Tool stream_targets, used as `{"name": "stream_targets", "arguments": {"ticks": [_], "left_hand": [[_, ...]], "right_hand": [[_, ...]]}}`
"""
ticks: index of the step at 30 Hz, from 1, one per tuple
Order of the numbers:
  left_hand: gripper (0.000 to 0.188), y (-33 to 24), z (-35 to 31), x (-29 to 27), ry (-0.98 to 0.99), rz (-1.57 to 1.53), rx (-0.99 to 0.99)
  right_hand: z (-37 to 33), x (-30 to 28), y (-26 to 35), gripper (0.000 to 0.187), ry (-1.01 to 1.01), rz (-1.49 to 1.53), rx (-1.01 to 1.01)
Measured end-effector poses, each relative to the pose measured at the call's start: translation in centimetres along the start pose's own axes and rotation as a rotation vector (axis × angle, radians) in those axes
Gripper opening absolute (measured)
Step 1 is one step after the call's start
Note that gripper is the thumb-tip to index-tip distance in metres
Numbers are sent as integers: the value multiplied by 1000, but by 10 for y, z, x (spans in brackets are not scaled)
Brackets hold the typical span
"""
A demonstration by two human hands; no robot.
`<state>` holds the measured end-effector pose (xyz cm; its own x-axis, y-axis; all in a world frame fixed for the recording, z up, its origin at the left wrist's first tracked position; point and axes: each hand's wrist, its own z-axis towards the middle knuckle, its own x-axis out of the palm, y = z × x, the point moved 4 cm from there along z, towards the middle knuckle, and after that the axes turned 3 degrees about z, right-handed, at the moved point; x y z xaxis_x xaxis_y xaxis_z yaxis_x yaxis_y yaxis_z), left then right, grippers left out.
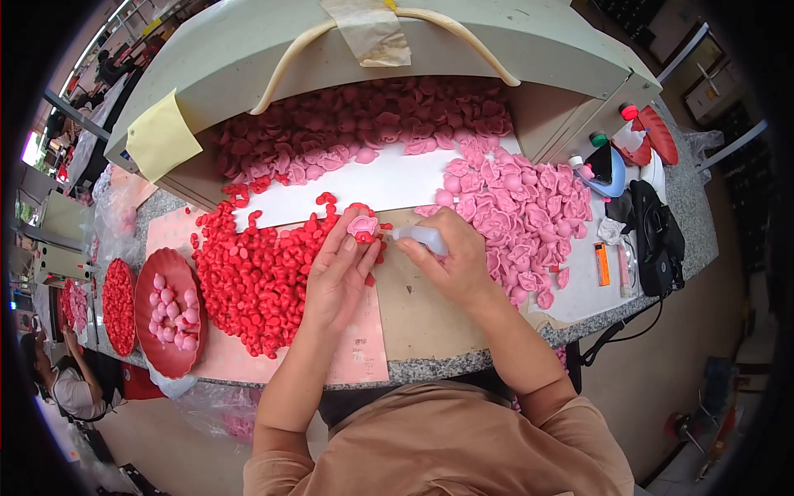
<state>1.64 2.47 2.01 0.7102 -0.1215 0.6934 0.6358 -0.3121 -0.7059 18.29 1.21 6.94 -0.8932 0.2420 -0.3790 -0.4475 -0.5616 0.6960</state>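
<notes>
Between the fingertips of my left hand (333, 285) is a small pink cup-shaped piece (362, 225) with a wavy rim, and a red bit shows just below it. My right hand (463, 263) is wrapped round a translucent squeeze bottle (428, 238). The bottle's nozzle points left, close to the pink piece; whether they touch I cannot tell. A heap of small glossy red pieces (256, 285) lies beside and under my left hand. Right of my right hand spreads a heap of pink cup-shaped and rounded pieces (525, 219).
A grey cabinet (273, 58) stands at the back, more pink pieces (372, 116) inside. Left are a scalloped red tray (149, 351) of pink balls and a tray of red pieces (118, 306). Right lie an orange lighter-like item (601, 264) and a black bag (657, 240). Someone sits far left.
</notes>
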Motion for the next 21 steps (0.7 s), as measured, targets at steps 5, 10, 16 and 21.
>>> {"name": "stream_targets", "arguments": {"ticks": [5, 10, 16, 21], "left_hand": [[46, 0, 1, 0, -2, -18, 0], [46, 1, 1, 0, -2, -22, -3], [45, -1, 1, 3, -12, -2, -3], [44, -1, 2, -4, -53, 3, -7]], "right_hand": [[-1, 0, -1, 22, 9, 17, 16], [-1, -1, -3, 22, 12, -2, -3], [0, -4, -7, 22, 5, -21, 38], [1, -5, -8, 21, 13, 66, 167]]}}
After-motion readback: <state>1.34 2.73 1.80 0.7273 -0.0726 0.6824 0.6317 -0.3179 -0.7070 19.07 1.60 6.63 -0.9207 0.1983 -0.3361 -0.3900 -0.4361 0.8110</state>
